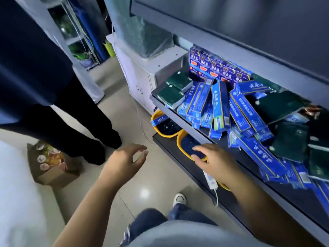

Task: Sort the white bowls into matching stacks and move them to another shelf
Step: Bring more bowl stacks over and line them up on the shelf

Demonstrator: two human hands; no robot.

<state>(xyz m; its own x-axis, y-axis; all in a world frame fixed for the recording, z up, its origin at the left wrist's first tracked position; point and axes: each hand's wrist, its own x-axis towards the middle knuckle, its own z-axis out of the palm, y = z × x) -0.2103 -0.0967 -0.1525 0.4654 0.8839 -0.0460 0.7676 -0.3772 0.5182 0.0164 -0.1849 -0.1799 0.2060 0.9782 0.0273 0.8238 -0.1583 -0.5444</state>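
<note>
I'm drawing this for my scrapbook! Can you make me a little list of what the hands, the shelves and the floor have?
left hand: open, empty, above the floor
right hand: open, fingers spread over a yellow-rimmed bowl on the bottom shelf; touch unclear
shelf above: jumbled blue boxes, green packs
on the floor: cardboard box, another person's legs
white bowls: none seen

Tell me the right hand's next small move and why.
Probably close the right hand on the nearer yellow-rimmed bowl: its straight fingers reach over that bowl's rim on the bottom shelf, while the left hand hangs open, holding nothing.
</note>
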